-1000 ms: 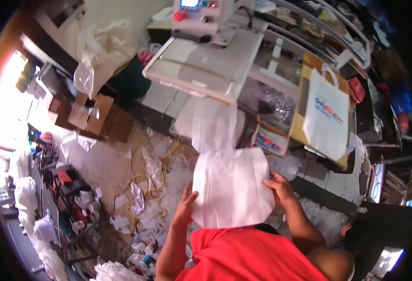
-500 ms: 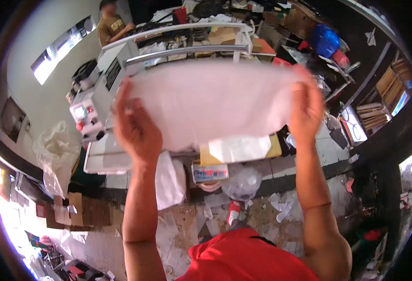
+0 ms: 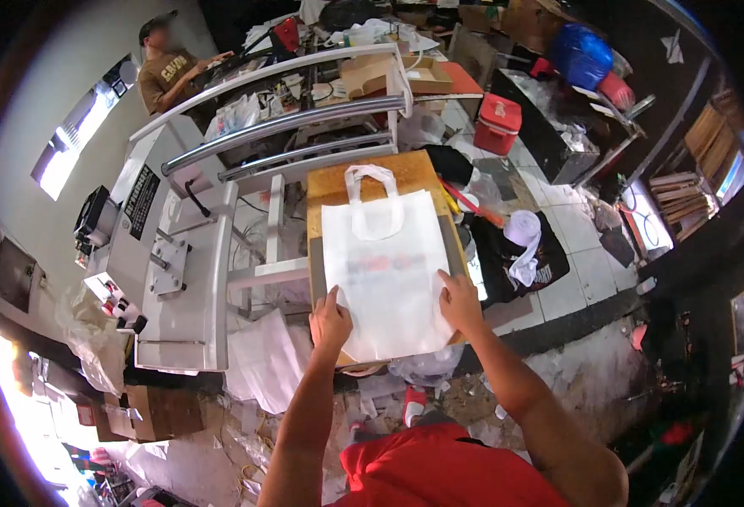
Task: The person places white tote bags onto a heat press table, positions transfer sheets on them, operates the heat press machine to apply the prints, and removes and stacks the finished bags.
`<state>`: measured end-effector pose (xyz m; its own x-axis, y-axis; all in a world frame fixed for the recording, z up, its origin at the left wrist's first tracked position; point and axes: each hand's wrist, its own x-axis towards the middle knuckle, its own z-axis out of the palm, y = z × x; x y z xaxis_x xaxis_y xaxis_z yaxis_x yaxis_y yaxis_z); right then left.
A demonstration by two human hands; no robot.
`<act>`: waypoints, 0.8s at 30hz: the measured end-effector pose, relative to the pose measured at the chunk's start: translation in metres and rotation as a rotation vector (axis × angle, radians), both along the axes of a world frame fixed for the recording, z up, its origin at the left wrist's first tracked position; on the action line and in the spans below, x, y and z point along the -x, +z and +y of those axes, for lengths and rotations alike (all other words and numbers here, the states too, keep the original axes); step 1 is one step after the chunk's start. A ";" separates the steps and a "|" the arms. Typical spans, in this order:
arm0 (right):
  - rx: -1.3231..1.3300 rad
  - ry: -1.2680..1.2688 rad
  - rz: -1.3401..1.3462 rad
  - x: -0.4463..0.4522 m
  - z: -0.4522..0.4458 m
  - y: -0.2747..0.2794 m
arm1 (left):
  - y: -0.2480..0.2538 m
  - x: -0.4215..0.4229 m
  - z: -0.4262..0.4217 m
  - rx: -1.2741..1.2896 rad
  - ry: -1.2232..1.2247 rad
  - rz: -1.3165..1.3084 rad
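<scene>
A white tote bag [image 3: 385, 313] lies flat, its two looped handles pointing away from me and a faint grey and red print showing across its middle. Beneath it is a brownish-yellow board [image 3: 325, 182], which shows around the bag's far end. My left hand [image 3: 330, 323] grips the bag's left edge with bent fingers. On the opposite edge, my right hand [image 3: 460, 302] has its fingers and thumb closed on the fabric. A white press machine [image 3: 182, 313] with metal bars stands just left of the board.
White fabric pieces [image 3: 262, 359] hang below the machine at left. Right of the board lie a white roll [image 3: 522, 230] and a black bag [image 3: 549, 262]. A red cooler box [image 3: 498, 124] stands farther back. A person [image 3: 169, 72] in a brown shirt works at the far-left table.
The bag, earlier held up and stretched between both hands, now lies flat on the board. Both hands have come down and closer together, and the view has shifted.
</scene>
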<state>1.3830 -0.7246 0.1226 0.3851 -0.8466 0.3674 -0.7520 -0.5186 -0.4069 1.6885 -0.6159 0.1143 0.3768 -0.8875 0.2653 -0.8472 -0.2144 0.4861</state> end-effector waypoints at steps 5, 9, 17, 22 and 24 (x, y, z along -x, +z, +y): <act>0.068 -0.025 -0.167 -0.005 0.001 -0.009 | 0.004 0.007 0.012 -0.030 0.094 -0.035; 0.100 -0.072 -0.117 -0.010 0.003 -0.010 | 0.002 0.008 0.009 -0.024 0.121 -0.044; 0.055 -0.137 -0.069 -0.014 0.008 -0.010 | 0.014 0.012 0.009 -0.157 0.149 -0.065; 0.161 -0.148 -0.073 -0.024 0.000 0.015 | 0.048 0.039 -0.023 -0.058 -0.100 -0.088; 0.190 -0.020 -0.116 -0.043 -0.031 0.020 | 0.039 0.051 -0.048 -0.051 -0.184 -0.192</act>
